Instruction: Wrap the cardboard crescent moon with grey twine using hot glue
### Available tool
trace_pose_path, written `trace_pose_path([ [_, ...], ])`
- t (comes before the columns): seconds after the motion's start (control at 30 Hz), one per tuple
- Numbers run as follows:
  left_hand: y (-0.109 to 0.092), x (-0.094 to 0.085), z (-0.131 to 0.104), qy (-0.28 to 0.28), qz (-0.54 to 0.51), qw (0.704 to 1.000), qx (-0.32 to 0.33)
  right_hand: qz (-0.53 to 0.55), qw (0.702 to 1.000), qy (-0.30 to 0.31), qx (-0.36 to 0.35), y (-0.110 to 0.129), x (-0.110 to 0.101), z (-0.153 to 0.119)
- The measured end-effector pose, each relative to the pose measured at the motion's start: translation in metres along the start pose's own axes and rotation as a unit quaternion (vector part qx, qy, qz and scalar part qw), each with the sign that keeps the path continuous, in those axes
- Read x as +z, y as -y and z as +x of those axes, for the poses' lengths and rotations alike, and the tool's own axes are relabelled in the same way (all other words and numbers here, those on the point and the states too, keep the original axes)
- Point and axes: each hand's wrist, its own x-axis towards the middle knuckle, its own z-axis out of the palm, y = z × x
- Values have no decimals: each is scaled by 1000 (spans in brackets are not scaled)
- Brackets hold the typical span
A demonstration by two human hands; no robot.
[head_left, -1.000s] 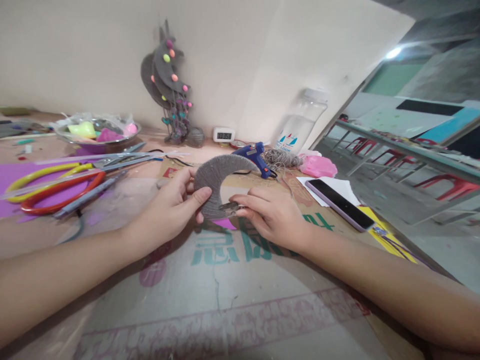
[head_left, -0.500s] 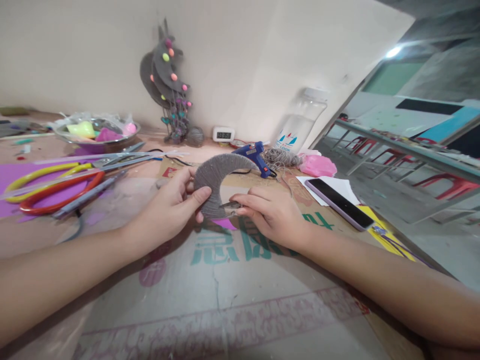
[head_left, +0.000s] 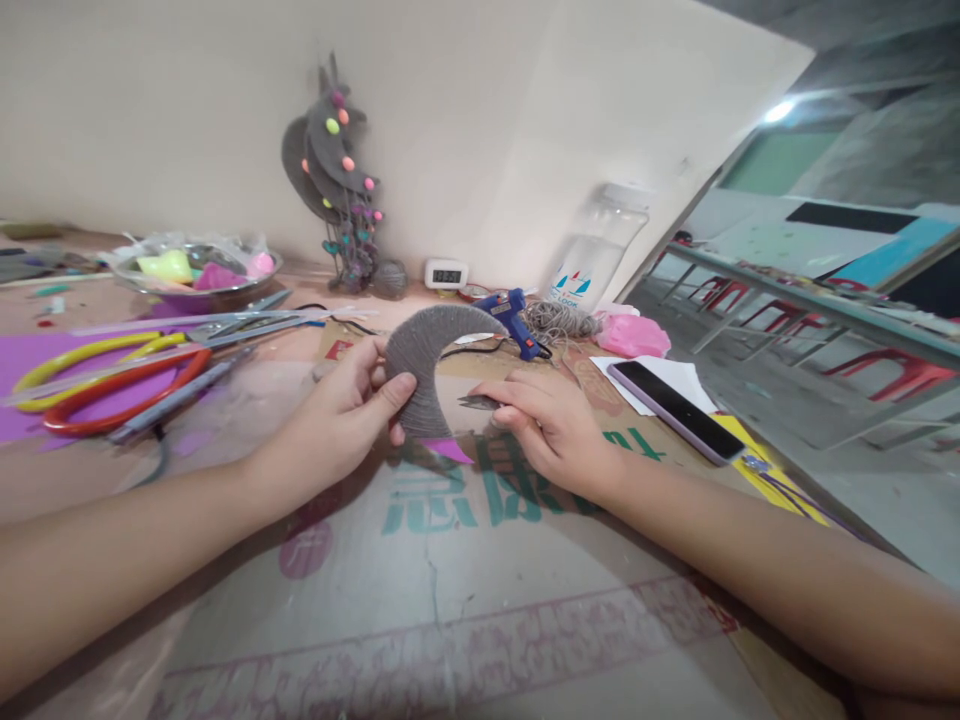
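My left hand (head_left: 367,395) is closed on a crescent moon (head_left: 420,370) wrapped in grey yarn, thumb on its front face. Between the fingers of my right hand (head_left: 551,420) is a pair of small thread snips (head_left: 478,402), whose dark pointed blades face left toward the moon; a gap separates them from its inner curve. The handles are hidden inside my fingers. Beneath the moon's lower end shows a purple scrap (head_left: 450,450). Just behind the moon's upper tip lies a blue glue gun (head_left: 514,322).
Large scissors (head_left: 124,365) with yellow and red handles lie left near a metal bowl (head_left: 202,290). Loose grey yarn (head_left: 562,320), a water bottle (head_left: 600,245), a small clock (head_left: 447,275) and a phone (head_left: 675,410) stand or lie behind and right. Crescent decorations (head_left: 330,150) hang on the wall.
My right hand has drawn the snips slightly right, away from the moon's inner edge. My left hand still holds the moon in nearly the same place.
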Motion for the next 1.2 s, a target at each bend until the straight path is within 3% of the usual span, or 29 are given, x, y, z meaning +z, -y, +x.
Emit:
trace_pose_path([
  [0.23, 0, 0, 0, -1, -1, 1000, -3, -14, 999, 24, -18, 1, 0, 2],
  [1.2, 2, -1, 0, -1, -9, 1000, -5, -87, 993, 14, -72, -2, -1, 2],
])
